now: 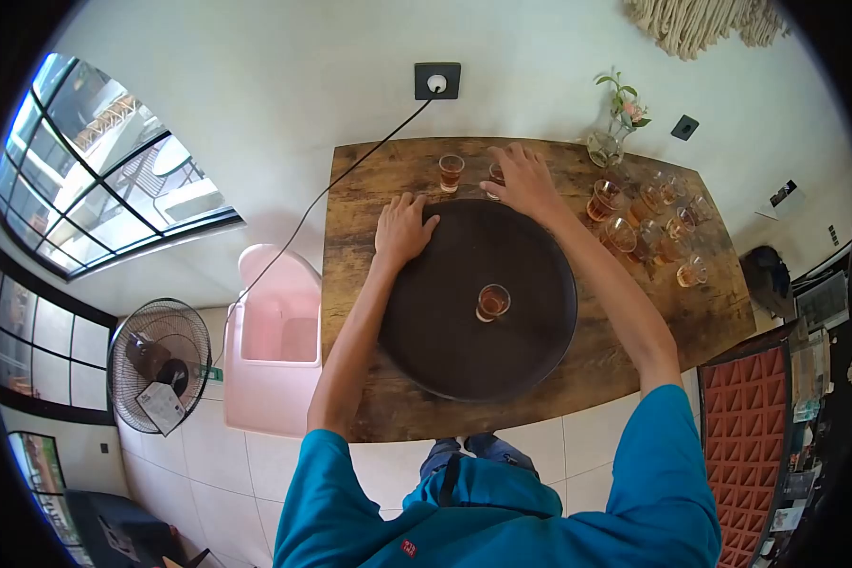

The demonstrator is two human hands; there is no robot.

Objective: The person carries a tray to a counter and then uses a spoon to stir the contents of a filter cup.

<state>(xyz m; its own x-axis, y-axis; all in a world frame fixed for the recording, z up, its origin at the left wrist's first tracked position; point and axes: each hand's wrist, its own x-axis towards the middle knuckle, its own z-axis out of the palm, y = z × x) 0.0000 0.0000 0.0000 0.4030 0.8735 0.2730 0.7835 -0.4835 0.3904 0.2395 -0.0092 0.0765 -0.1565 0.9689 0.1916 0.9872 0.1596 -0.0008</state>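
A large round dark tray [445, 341] lies on the wooden table [355, 189], with one shot glass [491, 303] of amber-brown liquid standing on it. My left hand [404, 230] rests at the tray's upper left edge, fingers stretched out and thumb apart, holding nothing. Beyond the tray's far rim, my right hand [523, 182] has its thumb and fingers around a small shot glass [495, 174], which it partly hides. To the left of that glass, another filled shot glass [452, 174] stands on the wood near the wall.
Several glasses of amber liquid, including a fuller glass [604, 202], cluster on the table's right side. Behind them stands a glass vase [606, 149] with a flower. A black cord [324, 197] runs from the wall socket past a pink bin [273, 379] toward a fan [160, 364].
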